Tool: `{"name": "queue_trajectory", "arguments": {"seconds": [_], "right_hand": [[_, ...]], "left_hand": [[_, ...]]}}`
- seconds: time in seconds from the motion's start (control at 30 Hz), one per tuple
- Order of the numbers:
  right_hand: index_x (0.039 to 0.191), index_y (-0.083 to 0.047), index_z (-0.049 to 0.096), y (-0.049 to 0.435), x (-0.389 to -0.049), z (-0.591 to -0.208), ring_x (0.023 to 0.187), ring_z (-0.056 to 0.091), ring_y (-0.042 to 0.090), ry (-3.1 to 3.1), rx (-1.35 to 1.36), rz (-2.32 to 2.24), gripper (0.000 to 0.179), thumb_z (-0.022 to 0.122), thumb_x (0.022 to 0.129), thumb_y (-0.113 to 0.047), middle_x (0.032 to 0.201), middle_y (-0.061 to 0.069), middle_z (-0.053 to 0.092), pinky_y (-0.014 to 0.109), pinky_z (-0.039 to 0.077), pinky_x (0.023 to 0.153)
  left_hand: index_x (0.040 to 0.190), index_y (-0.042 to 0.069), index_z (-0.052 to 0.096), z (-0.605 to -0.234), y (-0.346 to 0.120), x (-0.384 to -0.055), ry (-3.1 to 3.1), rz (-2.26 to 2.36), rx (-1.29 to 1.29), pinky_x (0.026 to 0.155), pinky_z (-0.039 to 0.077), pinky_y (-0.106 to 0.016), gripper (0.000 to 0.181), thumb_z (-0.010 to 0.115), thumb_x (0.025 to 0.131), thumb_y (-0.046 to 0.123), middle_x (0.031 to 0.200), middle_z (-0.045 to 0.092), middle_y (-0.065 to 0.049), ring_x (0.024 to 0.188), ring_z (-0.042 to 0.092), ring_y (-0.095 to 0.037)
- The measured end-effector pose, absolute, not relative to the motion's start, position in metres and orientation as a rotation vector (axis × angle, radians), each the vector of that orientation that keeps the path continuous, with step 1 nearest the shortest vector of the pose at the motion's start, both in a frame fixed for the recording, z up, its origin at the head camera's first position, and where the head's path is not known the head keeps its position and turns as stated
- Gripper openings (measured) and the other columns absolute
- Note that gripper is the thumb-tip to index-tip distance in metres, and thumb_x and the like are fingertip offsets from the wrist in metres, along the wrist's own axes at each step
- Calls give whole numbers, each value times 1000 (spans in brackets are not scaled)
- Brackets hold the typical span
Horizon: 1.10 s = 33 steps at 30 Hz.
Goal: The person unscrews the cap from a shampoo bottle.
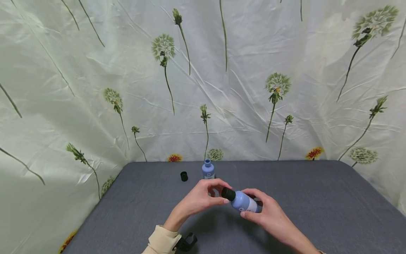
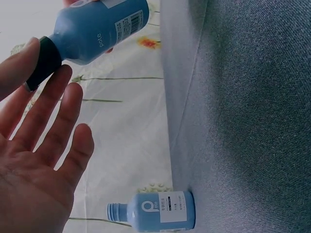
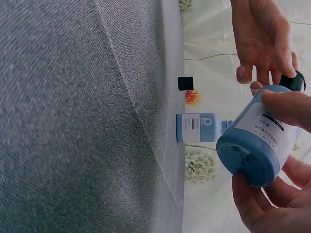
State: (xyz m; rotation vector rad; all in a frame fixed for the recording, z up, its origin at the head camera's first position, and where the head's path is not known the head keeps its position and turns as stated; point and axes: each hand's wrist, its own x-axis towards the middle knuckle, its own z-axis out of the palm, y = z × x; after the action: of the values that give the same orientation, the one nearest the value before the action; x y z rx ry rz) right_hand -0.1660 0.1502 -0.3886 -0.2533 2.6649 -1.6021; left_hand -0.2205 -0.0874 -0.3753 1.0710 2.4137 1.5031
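My right hand (image 1: 269,213) grips a blue bottle (image 1: 244,202) with a white label, raised above the table and tilted, its capped end toward my left hand (image 1: 203,195). Thumb and fingertips of the left hand pinch the black cap (image 2: 43,63) on that bottle's neck, while its other fingers stay spread. Behind the hands, a second blue bottle (image 3: 197,127) stands upright with its threaded neck uncovered. A loose black cap (image 1: 184,176) sits on the table to the left of this standing bottle.
A dark grey cloth covers the table (image 1: 301,190). Behind it hangs a pale curtain (image 1: 238,106) printed with dandelions. On the left wrist is a black band (image 1: 187,242), just below a beige sleeve (image 1: 163,240).
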Motion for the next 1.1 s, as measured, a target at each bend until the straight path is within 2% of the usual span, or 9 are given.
{"name": "queue_trajectory", "arguments": {"seconds": [0.23,0.63,0.87,1.0,1.1], "right_hand": [[120,-14,62,149,-167,-389,94,57,21,2662,-231,-1601,54,87,73,-21,111,3,62,39,47,78],[119,-13,62,150,-171,-391,92,59,21,2673,-164,-1561,53,87,72,-17,108,3,63,42,48,79],[118,-13,61,150,-172,-391,97,59,22,2708,-119,-1533,54,87,71,-18,108,4,63,47,48,84],[118,-13,60,150,-172,-392,103,57,21,2698,-125,-1561,54,87,72,-17,110,5,63,49,47,90],[121,-13,60,150,-172,-392,106,57,21,2683,-122,-1575,56,87,73,-18,113,5,63,49,46,93]], "left_hand": [[103,29,72,-376,-87,-220,2498,1495,1003,65,44,-28,21,81,83,30,87,66,7,79,58,-12],[105,27,69,-370,-92,-221,2477,1568,955,66,44,-29,22,78,85,27,88,67,6,80,60,-14],[108,22,64,-372,-93,-222,2466,1581,964,66,44,-30,27,76,85,20,95,70,6,82,62,-16],[121,25,64,-373,-93,-223,2453,1568,926,70,45,-31,35,74,87,23,114,68,4,96,64,-12],[128,28,64,-373,-94,-224,2464,1528,906,72,44,-31,39,72,90,27,121,65,7,101,62,-10]]}}
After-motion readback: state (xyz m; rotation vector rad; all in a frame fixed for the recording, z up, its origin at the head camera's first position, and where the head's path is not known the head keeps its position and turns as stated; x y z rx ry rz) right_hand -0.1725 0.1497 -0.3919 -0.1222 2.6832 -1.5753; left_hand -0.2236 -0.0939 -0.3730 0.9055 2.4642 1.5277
